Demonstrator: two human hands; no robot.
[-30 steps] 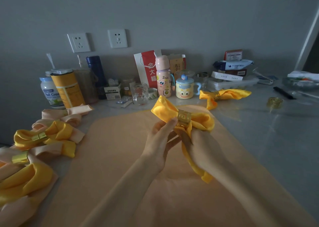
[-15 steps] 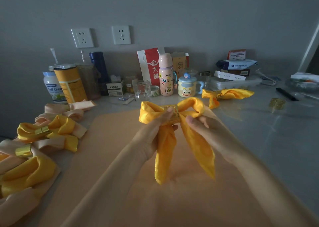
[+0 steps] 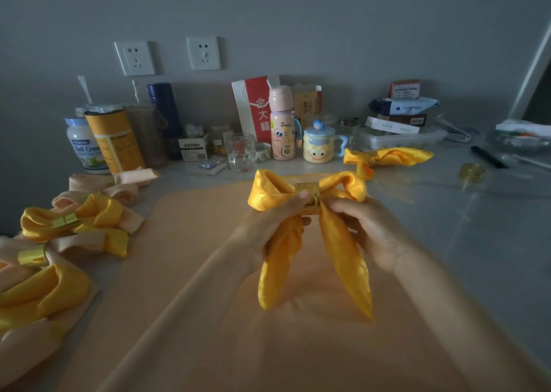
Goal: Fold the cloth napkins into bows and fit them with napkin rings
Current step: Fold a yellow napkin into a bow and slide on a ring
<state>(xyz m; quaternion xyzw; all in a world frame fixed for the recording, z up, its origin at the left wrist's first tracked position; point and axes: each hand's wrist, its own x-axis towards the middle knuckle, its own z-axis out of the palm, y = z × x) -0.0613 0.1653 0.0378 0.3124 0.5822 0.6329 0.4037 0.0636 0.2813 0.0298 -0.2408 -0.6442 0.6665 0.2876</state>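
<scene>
Yellow satin napkin bow (image 3: 341, 251), cinched by a gold ring (image 3: 308, 196), is held over the peach cloth (image 3: 208, 302) on the worktop (image 3: 477, 242). The left hand (image 3: 268, 227) grips its centre, thumb on the ring. The right hand (image 3: 369, 230) pinches the fabric just beside the ring. Two tails hang down. Finished bows (image 3: 68, 221) lie at the left, and a spare ring (image 3: 472, 172) sits well apart on the right.

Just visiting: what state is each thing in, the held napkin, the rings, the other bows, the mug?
yellow napkin: shaped into a bow, two tails hanging, held up.
gold ring: round the bow's middle.
left hand: pinches the ring.
right hand: grips the bow beside the ring.
spare ring: lying loose on the table.
far yellow bow: ringed, lying on the table.
peach cloth: spread flat.
cartoon mug: lid on.
</scene>
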